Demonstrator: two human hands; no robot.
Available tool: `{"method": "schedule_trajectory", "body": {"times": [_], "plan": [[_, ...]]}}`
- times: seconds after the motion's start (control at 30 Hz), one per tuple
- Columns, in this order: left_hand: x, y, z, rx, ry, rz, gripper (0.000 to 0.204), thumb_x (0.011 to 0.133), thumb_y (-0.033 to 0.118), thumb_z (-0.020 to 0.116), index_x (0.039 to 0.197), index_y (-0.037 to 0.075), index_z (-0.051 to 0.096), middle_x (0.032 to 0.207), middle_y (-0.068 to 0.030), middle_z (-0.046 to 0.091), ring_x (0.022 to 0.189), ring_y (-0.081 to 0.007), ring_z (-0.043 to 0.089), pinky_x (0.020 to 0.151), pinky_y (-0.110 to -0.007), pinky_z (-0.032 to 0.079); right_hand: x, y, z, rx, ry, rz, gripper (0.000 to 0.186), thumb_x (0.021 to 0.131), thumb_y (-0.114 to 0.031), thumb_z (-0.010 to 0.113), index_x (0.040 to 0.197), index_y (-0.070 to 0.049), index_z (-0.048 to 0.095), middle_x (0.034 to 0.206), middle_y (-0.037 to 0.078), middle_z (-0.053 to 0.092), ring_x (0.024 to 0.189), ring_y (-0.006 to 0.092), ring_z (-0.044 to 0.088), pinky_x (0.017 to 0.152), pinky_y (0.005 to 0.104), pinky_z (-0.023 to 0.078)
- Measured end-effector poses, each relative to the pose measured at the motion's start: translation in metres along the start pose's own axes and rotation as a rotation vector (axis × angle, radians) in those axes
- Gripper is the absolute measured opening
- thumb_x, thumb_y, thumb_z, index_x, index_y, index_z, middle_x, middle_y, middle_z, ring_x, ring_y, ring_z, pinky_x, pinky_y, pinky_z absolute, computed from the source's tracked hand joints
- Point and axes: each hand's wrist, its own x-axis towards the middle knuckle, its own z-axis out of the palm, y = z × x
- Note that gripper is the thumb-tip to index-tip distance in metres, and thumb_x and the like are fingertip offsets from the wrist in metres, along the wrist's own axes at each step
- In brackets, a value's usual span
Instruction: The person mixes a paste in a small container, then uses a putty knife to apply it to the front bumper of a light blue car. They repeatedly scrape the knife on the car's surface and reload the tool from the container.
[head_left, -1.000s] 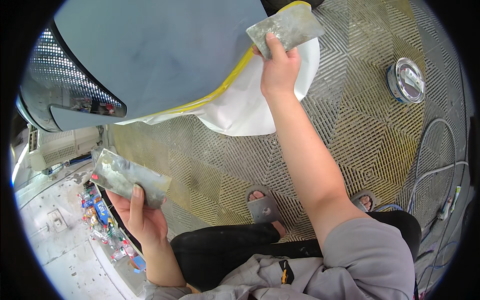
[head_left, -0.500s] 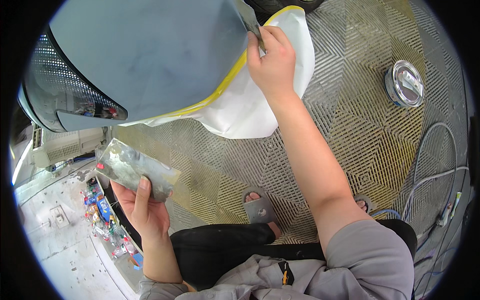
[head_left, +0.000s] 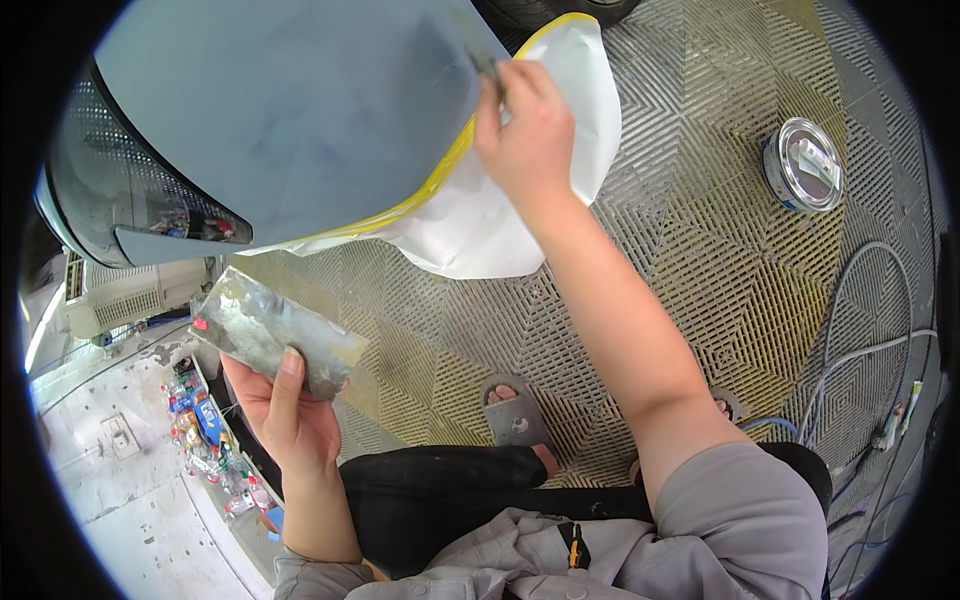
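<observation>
A smeared, grey-stained rectangular plate [head_left: 270, 325] rests in my left hand [head_left: 297, 420]; the thumb presses on its top face and the fingers are underneath. There is a small red spot near its left corner. My right hand [head_left: 532, 130] grips a putty scraper [head_left: 484, 64], mostly hidden and blurred, against the right edge of a blue-grey car body panel [head_left: 290, 110]. Yellow masking tape [head_left: 440, 178] follows the panel's lower edge. White masking sheet [head_left: 490, 235] hangs below the tape, beside my right wrist.
A round tin [head_left: 803, 165] stands on the ribbed grating floor [head_left: 690, 270] at right. Hoses [head_left: 850, 270] curl along the far right. A dark tyre [head_left: 560, 12] shows at the top. Plastic bottles [head_left: 215, 440] fill a bin at left, near a pale appliance [head_left: 140, 292].
My right hand has moved a little left and down along the panel's edge with the scraper, which now looks blurred. My left hand and plate have hardly moved.
</observation>
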Motion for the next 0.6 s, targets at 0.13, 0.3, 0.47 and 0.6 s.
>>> {"method": "schedule_trajectory", "body": {"times": [0.13,0.3,0.47,0.6], "plan": [[-0.001,0.001,0.001,-0.029,-0.002,-0.015,0.064,0.101,0.000,0.063,0.159,0.006,0.034,0.138,-0.0123,0.062,0.111,-0.0234,0.071,0.071,-0.038,0.066,0.009,0.004,0.007,-0.001,-0.026,0.024,0.015,0.090,-0.005,0.073,0.103,0.003,0.075,0.098,0.014,0.072,0.078,0.0321,0.070,0.070,0.0397,0.057],[0.000,-0.004,0.006,0.004,0.028,-0.018,0.059,0.103,0.001,0.060,0.158,0.007,0.037,0.138,-0.0105,0.063,0.111,-0.0212,0.071,0.071,-0.035,0.064,-0.023,-0.024,0.014,0.008,-0.075,-0.028,0.016,0.091,-0.006,0.073,0.105,-0.001,0.077,0.096,0.012,0.072,0.078,0.0308,0.070,0.071,0.0388,0.057],[0.004,-0.001,0.013,-0.004,-0.078,0.000,0.055,0.105,0.002,0.059,0.156,0.007,0.039,0.138,-0.0098,0.063,0.111,-0.0201,0.070,0.072,-0.035,0.063,-0.007,-0.014,-0.005,0.023,-0.087,0.027,0.015,0.092,-0.006,0.072,0.106,-0.004,0.077,0.097,0.011,0.072,0.082,0.0317,0.070,0.073,0.0397,0.058],[0.003,0.001,0.011,-0.025,-0.102,-0.004,0.052,0.105,0.004,0.060,0.154,0.006,0.042,0.138,-0.0108,0.064,0.113,-0.0209,0.070,0.079,-0.037,0.064,0.010,-0.016,0.000,-0.030,-0.036,0.012,0.015,0.092,-0.007,0.071,0.107,-0.004,0.076,0.098,0.012,0.072,0.083,0.0324,0.071,0.074,0.0410,0.058]]}}
